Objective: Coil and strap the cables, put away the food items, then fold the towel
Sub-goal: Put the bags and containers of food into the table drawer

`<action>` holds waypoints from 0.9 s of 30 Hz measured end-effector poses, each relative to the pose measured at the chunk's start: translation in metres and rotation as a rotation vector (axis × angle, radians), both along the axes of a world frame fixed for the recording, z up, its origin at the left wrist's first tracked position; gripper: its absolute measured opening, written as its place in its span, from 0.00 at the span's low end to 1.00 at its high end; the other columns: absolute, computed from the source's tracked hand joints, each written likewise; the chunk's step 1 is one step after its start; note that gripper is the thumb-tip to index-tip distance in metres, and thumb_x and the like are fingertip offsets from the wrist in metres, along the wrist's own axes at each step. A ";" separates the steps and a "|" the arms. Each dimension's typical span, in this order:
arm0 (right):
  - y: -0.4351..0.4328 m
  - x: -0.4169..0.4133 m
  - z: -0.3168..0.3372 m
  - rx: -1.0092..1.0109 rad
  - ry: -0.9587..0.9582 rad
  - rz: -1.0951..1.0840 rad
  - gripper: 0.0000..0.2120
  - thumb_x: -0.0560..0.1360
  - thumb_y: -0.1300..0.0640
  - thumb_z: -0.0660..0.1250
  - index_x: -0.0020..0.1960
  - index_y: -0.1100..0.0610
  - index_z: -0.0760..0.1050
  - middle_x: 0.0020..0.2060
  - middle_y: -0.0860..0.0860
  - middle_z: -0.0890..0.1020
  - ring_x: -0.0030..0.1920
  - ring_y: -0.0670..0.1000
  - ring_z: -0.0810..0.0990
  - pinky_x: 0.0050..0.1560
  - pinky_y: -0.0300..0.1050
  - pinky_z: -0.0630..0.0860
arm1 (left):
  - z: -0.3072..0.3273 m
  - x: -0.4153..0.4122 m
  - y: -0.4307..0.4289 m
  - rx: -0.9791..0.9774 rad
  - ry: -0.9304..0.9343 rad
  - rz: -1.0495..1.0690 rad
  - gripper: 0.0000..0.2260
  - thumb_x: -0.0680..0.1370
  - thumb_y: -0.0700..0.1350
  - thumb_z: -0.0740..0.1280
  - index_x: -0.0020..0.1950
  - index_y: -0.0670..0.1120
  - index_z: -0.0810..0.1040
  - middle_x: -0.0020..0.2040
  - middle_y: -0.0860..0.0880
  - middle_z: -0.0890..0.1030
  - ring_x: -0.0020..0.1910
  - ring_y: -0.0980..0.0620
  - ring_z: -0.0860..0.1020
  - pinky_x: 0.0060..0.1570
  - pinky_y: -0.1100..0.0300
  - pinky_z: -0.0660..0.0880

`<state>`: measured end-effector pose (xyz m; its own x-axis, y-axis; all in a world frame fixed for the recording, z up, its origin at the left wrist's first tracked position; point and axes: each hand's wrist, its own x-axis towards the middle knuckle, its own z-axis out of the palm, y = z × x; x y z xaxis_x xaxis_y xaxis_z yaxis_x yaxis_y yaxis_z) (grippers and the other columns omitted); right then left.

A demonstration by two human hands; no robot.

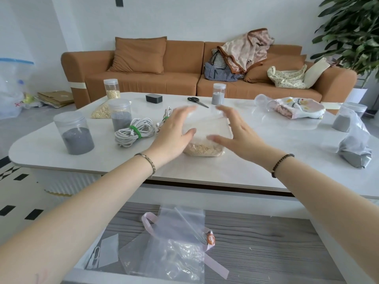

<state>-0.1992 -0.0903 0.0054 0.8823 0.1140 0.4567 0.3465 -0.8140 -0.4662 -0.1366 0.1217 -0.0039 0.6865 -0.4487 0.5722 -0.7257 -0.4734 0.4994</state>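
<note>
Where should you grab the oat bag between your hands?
Probably the empty upper part of the bag of oats, from both sides, where the left hand and right hand flank it. The oats sit low, so it stands upright and the slack top pinches easily.

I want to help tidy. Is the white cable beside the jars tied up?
Tied up: the white cable lies coiled, a green strap wrapped around its loops.

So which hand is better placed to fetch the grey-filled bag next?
Probably the right hand: the grey-filled bag lies far out on that side, while the left hand sits across the oat bag.
</note>
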 end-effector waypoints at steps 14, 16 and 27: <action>-0.003 -0.001 -0.008 -0.120 0.238 -0.049 0.09 0.71 0.49 0.75 0.46 0.53 0.81 0.37 0.46 0.82 0.40 0.49 0.78 0.41 0.42 0.77 | -0.018 0.004 0.021 0.149 0.220 -0.118 0.20 0.70 0.50 0.79 0.60 0.50 0.79 0.55 0.55 0.83 0.54 0.55 0.81 0.55 0.58 0.75; -0.004 -0.004 0.000 0.159 0.277 -0.006 0.14 0.72 0.54 0.77 0.56 0.51 0.81 0.44 0.47 0.84 0.42 0.47 0.81 0.40 0.33 0.75 | -0.015 0.008 0.024 0.059 0.349 -0.108 0.25 0.68 0.60 0.78 0.58 0.48 0.80 0.54 0.53 0.84 0.55 0.52 0.82 0.59 0.51 0.77; 0.010 -0.011 0.002 1.023 0.885 -0.067 0.19 0.74 0.48 0.75 0.58 0.59 0.77 0.43 0.55 0.83 0.34 0.50 0.82 0.35 0.40 0.78 | 0.008 -0.012 0.005 -0.419 1.146 -0.197 0.13 0.77 0.44 0.73 0.58 0.40 0.80 0.46 0.44 0.83 0.36 0.54 0.82 0.33 0.68 0.78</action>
